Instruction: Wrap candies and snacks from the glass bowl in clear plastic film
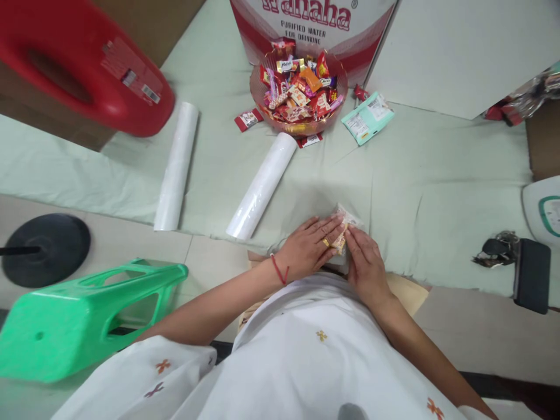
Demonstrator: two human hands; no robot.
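Observation:
Near the front edge of the cloth-covered table lies a small clear plastic packet (350, 217) with yellow and white contents. My left hand (306, 248) rests flat over its left part, fingers stretched out, a ring on one finger. From the right, my right hand (367, 262) presses its closed fingers onto the same packet, fingertips close to those of my left hand. Both hands cover much of the packet, so its full shape is hidden.
Two white rolls (262, 186) lie left of my hands. Behind them stand a glass bowl of sweets (301, 125), a large box (315, 29) and a red jug (144, 116). A mint packet (368, 118) lies right of the bowl; a phone (532, 275) sits far right.

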